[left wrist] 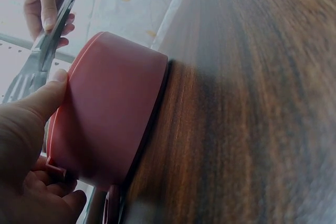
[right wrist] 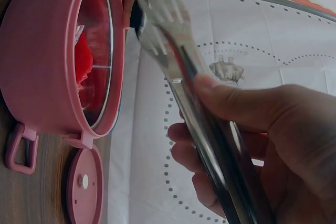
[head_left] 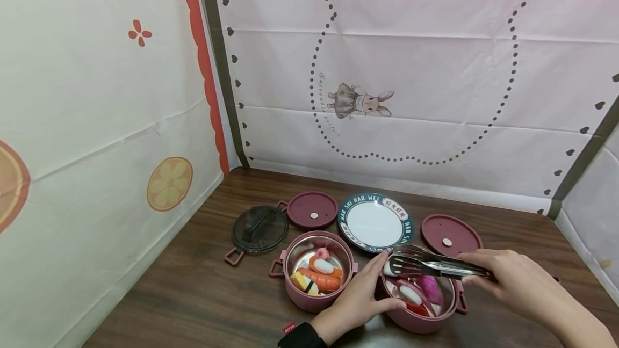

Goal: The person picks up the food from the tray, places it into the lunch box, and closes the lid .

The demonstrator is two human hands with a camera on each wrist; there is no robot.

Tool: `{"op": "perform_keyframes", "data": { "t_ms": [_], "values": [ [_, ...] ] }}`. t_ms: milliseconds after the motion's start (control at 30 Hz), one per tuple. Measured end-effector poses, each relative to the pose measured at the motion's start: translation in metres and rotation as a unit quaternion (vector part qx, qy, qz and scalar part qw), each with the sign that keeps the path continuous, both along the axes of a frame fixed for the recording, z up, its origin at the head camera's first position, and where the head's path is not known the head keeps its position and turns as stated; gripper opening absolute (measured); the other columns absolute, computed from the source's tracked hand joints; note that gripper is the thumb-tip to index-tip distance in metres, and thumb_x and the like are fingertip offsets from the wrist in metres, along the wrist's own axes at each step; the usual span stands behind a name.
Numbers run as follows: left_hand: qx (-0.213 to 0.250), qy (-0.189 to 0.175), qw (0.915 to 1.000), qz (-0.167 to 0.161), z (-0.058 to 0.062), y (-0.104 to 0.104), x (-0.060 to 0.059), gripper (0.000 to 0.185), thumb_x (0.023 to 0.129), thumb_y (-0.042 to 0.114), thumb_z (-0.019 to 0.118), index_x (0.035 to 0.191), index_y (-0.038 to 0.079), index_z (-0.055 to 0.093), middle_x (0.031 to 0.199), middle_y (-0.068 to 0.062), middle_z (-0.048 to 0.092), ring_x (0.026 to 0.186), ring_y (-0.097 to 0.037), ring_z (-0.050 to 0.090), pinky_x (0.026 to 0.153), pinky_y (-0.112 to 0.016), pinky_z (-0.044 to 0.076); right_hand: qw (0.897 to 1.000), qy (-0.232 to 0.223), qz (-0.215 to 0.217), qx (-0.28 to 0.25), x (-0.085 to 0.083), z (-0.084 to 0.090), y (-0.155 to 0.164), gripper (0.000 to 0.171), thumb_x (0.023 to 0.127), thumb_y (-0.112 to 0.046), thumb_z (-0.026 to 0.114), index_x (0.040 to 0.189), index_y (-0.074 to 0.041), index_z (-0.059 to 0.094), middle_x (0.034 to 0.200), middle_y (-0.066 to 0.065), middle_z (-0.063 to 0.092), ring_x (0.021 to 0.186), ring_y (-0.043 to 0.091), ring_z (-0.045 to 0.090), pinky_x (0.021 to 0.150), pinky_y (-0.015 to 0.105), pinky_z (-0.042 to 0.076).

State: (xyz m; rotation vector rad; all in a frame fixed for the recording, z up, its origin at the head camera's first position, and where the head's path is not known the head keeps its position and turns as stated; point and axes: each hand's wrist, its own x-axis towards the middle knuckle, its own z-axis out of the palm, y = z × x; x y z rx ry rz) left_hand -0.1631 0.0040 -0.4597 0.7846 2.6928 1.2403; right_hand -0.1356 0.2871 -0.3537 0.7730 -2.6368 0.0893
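My right hand (head_left: pixel 517 278) grips metal tongs (head_left: pixel 435 266) by their handles, with the thumb along one arm. The slotted tongs' heads reach over the left side of the right pink pot (head_left: pixel 418 322). A small pale thing shows at their tips; I cannot tell what it is. Inside that pot lie a purple piece (head_left: pixel 430 289), a red piece and other toy food. My left hand (head_left: pixel 360 294) holds this pot at its left side. In the left wrist view its thumb (left wrist: pixel 50 95) presses near the rim, with fingers curled by the handle.
A left pink pot (head_left: pixel 309 302) holds toy sushi (head_left: pixel 319 279). Behind lie a dark see-through lid (head_left: pixel 261 230), a maroon lid (head_left: pixel 311 209), a white plate with a teal rim (head_left: pixel 374 224) and another maroon lid (head_left: pixel 450 232). Printed cloth (head_left: pixel 416 58) hangs around the wooden table (head_left: pixel 203 289).
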Motion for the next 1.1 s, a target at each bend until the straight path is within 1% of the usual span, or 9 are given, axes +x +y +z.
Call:
{"op": "perform_keyframes", "data": {
  "t_ms": [133, 433, 633, 733, 833, 967, 1100],
  "values": [
    [0.001, -0.007, 1.0, 0.0, 0.0005, 0.0002, -0.0003, 0.093, 0.086, 0.051, 0.073, 0.159, 0.022, 0.024, 0.164, -0.001, 0.03, 0.147, -0.023, 0.037, 0.116, -0.046, 0.04, 1.0, -0.005, 0.0, -0.006, 0.0008, 0.0009, 0.0016, 0.035, 0.074, -0.036, 0.084, 0.107, -0.026, 0.076, 0.095, -0.016, 0.073, 0.082, -0.003, 0.063, 0.068, 0.033, 0.055],
    [0.001, -0.012, 0.9999, 0.001, 0.0013, -0.0005, 0.0002, 0.093, 0.086, 0.051, 0.073, 0.159, 0.022, 0.024, 0.164, 0.0, 0.03, 0.147, -0.022, 0.037, 0.116, -0.046, 0.04, 1.0, -0.003, -0.004, 0.0, 0.0013, -0.0012, 0.0023, 0.038, 0.074, -0.038, 0.084, 0.108, -0.025, 0.076, 0.097, -0.014, 0.074, 0.085, 0.005, 0.069, 0.072, 0.037, 0.057],
    [-0.001, -0.013, 0.9999, 0.001, 0.0015, -0.0009, 0.0008, 0.093, 0.086, 0.05, 0.073, 0.159, 0.021, 0.025, 0.164, 0.0, 0.03, 0.147, -0.022, 0.037, 0.116, -0.045, 0.04, 1.0, -0.011, -0.002, -0.003, 0.0012, -0.003, 0.0013, 0.038, 0.074, -0.039, 0.084, 0.109, -0.027, 0.076, 0.098, -0.014, 0.074, 0.087, 0.006, 0.07, 0.072, 0.037, 0.057],
    [0.001, -0.011, 0.9999, 0.0, 0.0016, -0.0009, 0.0008, 0.093, 0.086, 0.05, 0.073, 0.159, 0.021, 0.025, 0.164, 0.0, 0.03, 0.147, -0.022, 0.037, 0.116, -0.045, 0.04, 1.0, -0.006, 0.005, -0.005, 0.0003, -0.0039, 0.0011, 0.037, 0.074, -0.038, 0.084, 0.108, -0.026, 0.076, 0.097, -0.015, 0.074, 0.086, 0.005, 0.069, 0.072, 0.036, 0.057],
    [0.002, -0.011, 0.9999, 0.0, 0.0017, -0.0008, 0.0007, 0.093, 0.086, 0.05, 0.074, 0.159, 0.021, 0.025, 0.164, 0.0, 0.03, 0.147, -0.022, 0.037, 0.116, -0.045, 0.04, 1.0, -0.004, 0.005, -0.002, -0.0002, -0.005, 0.001, 0.037, 0.074, -0.037, 0.084, 0.108, -0.026, 0.076, 0.098, -0.014, 0.074, 0.087, 0.006, 0.07, 0.072, 0.037, 0.057],
    [0.002, -0.011, 0.9999, 0.001, 0.0012, -0.0008, 0.0006, 0.093, 0.086, 0.05, 0.074, 0.159, 0.021, 0.025, 0.164, 0.0, 0.03, 0.147, -0.022, 0.037, 0.116, -0.045, 0.04, 1.0, -0.01, -0.002, 0.004, -0.0004, -0.0064, 0.0008, 0.038, 0.075, -0.039, 0.084, 0.109, -0.025, 0.076, 0.1, -0.012, 0.075, 0.088, 0.01, 0.071, 0.075, 0.039, 0.058],
    [0.003, -0.011, 0.9999, 0.001, 0.0003, -0.0007, 0.0003, 0.093, 0.085, 0.051, 0.074, 0.159, 0.022, 0.025, 0.164, 0.001, 0.03, 0.147, -0.021, 0.037, 0.116, -0.045, 0.04, 1.0, -0.014, -0.003, 0.005, -0.0008, -0.0072, 0.0009, 0.038, 0.075, -0.039, 0.083, 0.109, -0.025, 0.076, 0.101, -0.011, 0.075, 0.089, 0.011, 0.071, 0.075, 0.039, 0.058]
  ]
}}
